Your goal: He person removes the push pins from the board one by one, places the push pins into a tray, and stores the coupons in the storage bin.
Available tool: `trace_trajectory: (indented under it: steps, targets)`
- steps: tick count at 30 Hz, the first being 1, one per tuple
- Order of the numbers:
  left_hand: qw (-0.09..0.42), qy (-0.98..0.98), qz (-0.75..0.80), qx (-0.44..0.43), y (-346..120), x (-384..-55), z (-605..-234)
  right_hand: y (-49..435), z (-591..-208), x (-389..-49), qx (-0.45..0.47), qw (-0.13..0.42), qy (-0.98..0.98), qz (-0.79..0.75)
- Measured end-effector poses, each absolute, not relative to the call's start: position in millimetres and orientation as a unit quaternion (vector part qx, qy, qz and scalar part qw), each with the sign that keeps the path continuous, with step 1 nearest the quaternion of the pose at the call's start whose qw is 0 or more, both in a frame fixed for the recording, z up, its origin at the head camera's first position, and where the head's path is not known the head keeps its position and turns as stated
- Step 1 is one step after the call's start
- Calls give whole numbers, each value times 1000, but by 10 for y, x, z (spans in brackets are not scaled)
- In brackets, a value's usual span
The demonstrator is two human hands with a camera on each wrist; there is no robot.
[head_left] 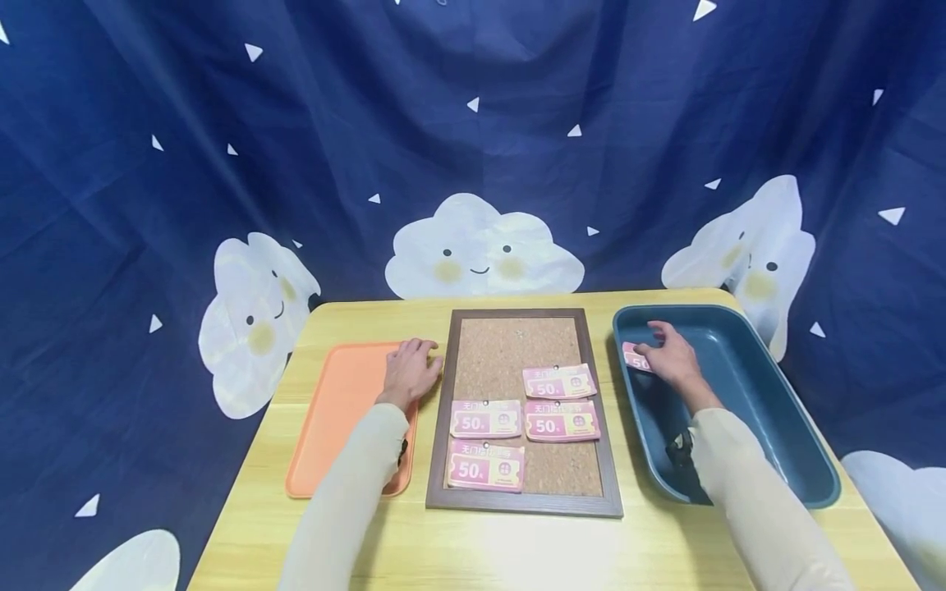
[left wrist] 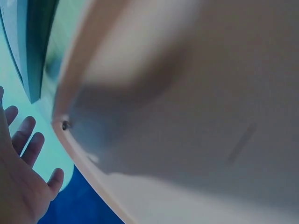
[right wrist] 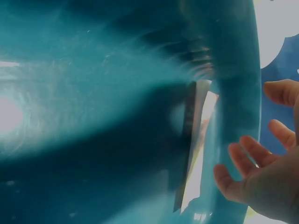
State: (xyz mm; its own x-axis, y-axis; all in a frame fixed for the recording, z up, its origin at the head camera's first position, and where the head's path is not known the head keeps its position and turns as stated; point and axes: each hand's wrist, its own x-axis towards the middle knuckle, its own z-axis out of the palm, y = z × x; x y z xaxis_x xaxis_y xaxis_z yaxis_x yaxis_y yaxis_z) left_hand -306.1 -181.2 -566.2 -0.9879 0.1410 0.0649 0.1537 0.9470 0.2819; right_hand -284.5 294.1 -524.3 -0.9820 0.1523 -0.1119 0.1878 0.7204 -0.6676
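Note:
My right hand (head_left: 674, 361) is over the deep blue tub (head_left: 746, 361), its fingers apart and curved. Close to it, a pink coupon (head_left: 636, 356) marked 50 shows at the tub's left wall. In the right wrist view, thin paper slips (right wrist: 198, 149) stand on edge by that wall, separate from the spread fingers (right wrist: 240, 161). At the upper right corner of the orange tray (head_left: 347, 410) is my left hand (head_left: 411, 369), holding nothing, fingers loosely bent. The left wrist view shows its fingers spread beside the tray's rim (left wrist: 93, 186).
Between both containers lies a cork board (head_left: 488, 345) in a dark wooden frame. Several pink coupons (head_left: 485, 468) hang on it from small pins, and a lone pin (head_left: 520, 334) sits near the top. A blue cloud-print curtain (head_left: 480, 164) stands behind the wooden table (head_left: 517, 550).

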Motion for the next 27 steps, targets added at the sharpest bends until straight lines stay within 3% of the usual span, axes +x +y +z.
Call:
trace_trajectory:
  steps: [27]
  targets:
    - [43, -981, -156, -105, -1393, -3112, -5644, 2657, -5064, -2798, 88, 12, 900, -427]
